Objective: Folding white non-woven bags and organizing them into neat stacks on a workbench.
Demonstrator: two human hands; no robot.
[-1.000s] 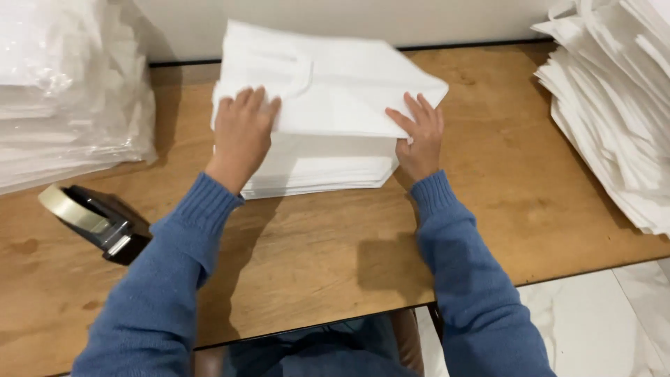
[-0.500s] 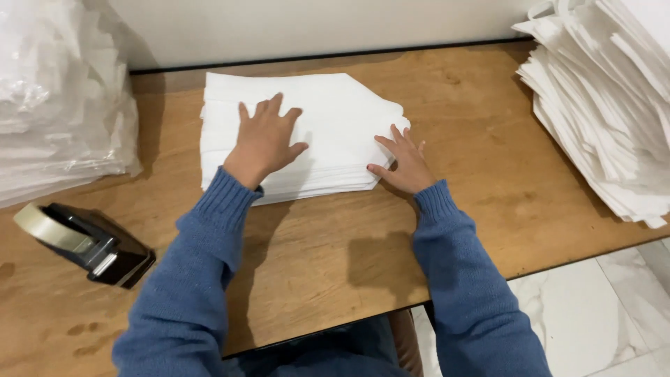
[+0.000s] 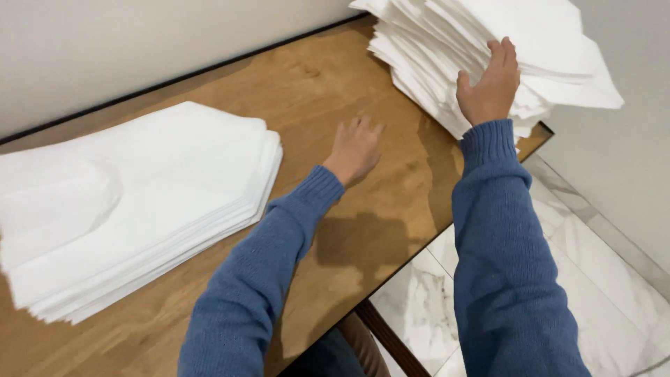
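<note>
A flat stack of white folded sheets (image 3: pixel 132 202) lies on the wooden table (image 3: pixel 335 91) at the left. A taller, looser pile of white sheets (image 3: pixel 488 42) sits at the table's far right end, overhanging the edge. My right hand (image 3: pixel 490 82) rests on the side of that pile, fingers spread against the sheet edges and thumb tucked under some layers. My left hand (image 3: pixel 356 148) hovers over bare wood between the two piles, fingers apart, holding nothing. Both arms wear blue knitted sleeves.
A pale wall (image 3: pixel 139 42) runs along the table's back edge. Below the table's right end a marble-look tiled floor (image 3: pixel 600 279) shows. A brown stool or chair part (image 3: pixel 363 342) sits under the table's front edge.
Both hands left the flat stack on the left and moved right. My view turned right; the tape dispenser and left pile of bags dropped out of sight. My right hand reached the right pile.
</note>
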